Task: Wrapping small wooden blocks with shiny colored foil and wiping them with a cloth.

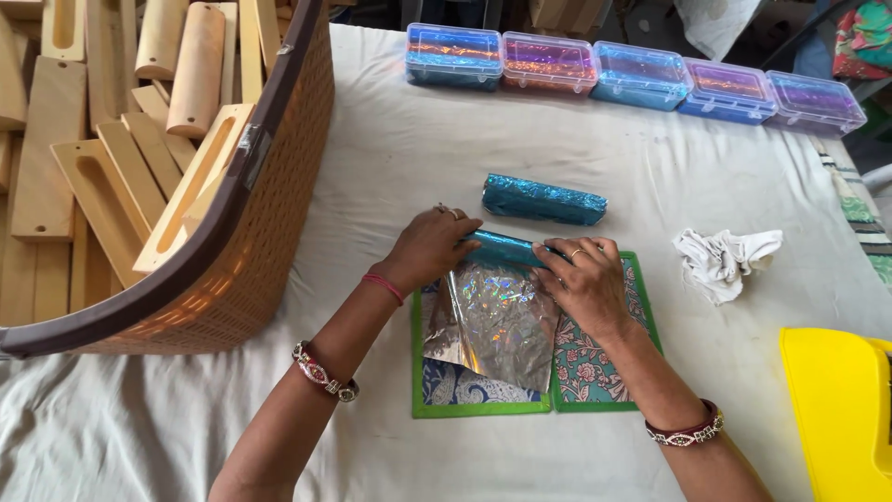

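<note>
White cloth (446, 149) covers table. Your left hand (429, 246) and right hand (587, 284) press flat on half-wrapped block (506, 247) at far edge of green mat (483, 407). Risks, judged: foil sheet (492, 321) tearing, creasing; uneven pressure skews roll.

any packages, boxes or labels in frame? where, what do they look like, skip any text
Five clear lidded plastic boxes: row along the far table edge, rectangular, blue, pink and purple foil inside.
Wrapped block: mid table, beyond the hands, long bar in teal foil.
Half-wrapped block: on the mat, under left hand and right hand, teal foil, silver sheet trailing.
Basket: left, woven tan, brown rim, full of plain wooden pieces.
No labels, signs or screens.
</note>
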